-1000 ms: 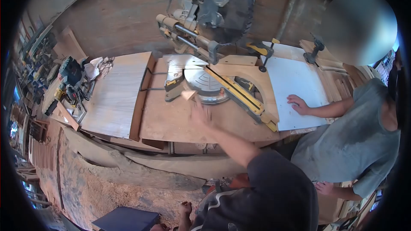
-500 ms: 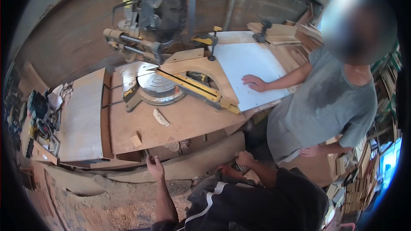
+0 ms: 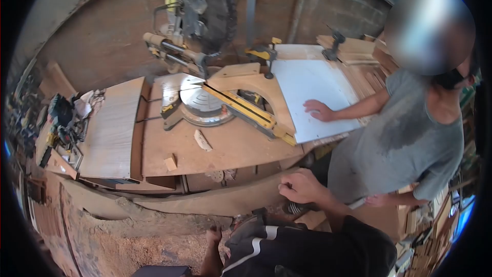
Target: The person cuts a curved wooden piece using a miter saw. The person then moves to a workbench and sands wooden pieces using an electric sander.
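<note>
My right hand (image 3: 303, 186) is raised in front of the bench's front edge, above a curved wooden board (image 3: 225, 195). Its fingers are curled closed, and I cannot make out whether anything is inside them. Low beside my dark clothing is my left hand (image 3: 214, 234), small and shaded, with its fingers unclear. A miter saw (image 3: 197, 15) with its head raised stands at the back of the bench, its round metal table (image 3: 202, 97) in front. Two wood offcuts lie on the bench top (image 3: 230, 159): a pale sliver (image 3: 203, 140) and a small block (image 3: 170, 162).
To the right stands a person in a grey shirt (image 3: 394, 138), one hand (image 3: 319, 110) flat on a white panel (image 3: 312, 87). Behind are a clamp (image 3: 269, 54), a drill (image 3: 334, 46) and stacked boards. Tools (image 3: 61, 118) crowd the left; sawdust (image 3: 148, 243) covers the floor.
My left hand, open near the bench edge before, has dropped back towards my body. My right hand has risen and come forward, closed. The view has turned slightly left.
</note>
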Motion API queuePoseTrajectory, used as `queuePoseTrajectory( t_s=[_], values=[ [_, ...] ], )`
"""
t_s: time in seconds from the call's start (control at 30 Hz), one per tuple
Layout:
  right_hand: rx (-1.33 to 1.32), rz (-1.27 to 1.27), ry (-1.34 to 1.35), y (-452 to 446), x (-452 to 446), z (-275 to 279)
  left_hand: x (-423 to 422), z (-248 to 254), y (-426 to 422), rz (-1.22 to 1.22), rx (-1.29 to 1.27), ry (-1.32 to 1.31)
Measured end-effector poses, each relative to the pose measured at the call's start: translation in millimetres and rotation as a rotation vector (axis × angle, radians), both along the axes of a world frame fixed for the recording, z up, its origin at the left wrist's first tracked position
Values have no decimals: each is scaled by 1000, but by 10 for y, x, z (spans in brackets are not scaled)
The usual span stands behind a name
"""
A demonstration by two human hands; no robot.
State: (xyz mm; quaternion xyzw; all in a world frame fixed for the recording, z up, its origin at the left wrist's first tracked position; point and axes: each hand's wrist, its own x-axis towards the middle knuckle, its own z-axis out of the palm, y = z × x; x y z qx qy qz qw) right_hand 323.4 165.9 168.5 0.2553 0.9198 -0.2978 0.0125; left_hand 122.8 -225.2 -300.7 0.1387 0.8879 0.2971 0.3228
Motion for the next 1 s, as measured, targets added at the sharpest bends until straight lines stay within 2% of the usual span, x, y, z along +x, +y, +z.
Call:
queuePoseTrajectory(
  t_s=[0.03,0.07,0.1,0.13,0.17,0.2,0.23,0.3,0.33,0.37,0.4,0.47,0.5,0.57,0.67,0.73,0.77,0.83,0.87,0.9,0.93,0.97,1.0],
  values=[
    [66,42,54,183,-201,-3,83,-293,-81,63,-19,-75],
    [113,78,93,288,-449,-48,194,-141,-106,136,49,-195],
    [184,115,50,418,-872,34,208,-29,-111,144,28,-203],
    [224,157,201,569,-1258,-63,193,69,-105,97,27,-178],
    [232,146,172,705,-1710,-147,225,153,-140,46,30,-154],
    [357,209,178,843,-2080,-235,176,-48,-169,71,8,-50],
    [354,209,179,835,-2117,-132,124,-224,-222,94,-20,58],
    [322,241,233,759,-2083,280,40,163,-118,143,-29,-7],
    [310,242,245,715,-1883,338,64,251,-82,285,114,-54],
    [298,248,254,636,-1607,312,121,326,-54,432,259,-105],
    [307,261,254,577,-1427,157,140,410,-14,455,254,-131],
    [499,331,562,620,-1309,-169,150,290,130,439,258,-146],
    [472,327,562,662,-1424,-319,253,295,-72,389,203,-176],
    [203,184,232,856,-1920,-301,319,356,-17,342,105,-168],
    [257,187,236,1028,-2204,-409,290,277,149,299,8,-114],
    [156,182,215,997,-2037,-616,364,266,242,459,142,-143],
    [53,164,191,913,-1882,-791,425,366,300,488,135,-140],
    [33,212,36,689,-1420,-1400,551,640,452,414,67,-155],
    [-8,356,-97,614,-1244,-2327,611,334,384,368,47,-47],
    [78,572,-193,475,-898,-2886,690,511,392,390,50,-45],
    [-30,510,-239,308,-495,-3143,786,806,426,352,81,-61],
    [-126,620,-139,246,-105,-3711,864,1052,468,314,108,-80],
    [-7,898,-330,193,163,-4414,970,237,216,344,66,-62]
  ],
)
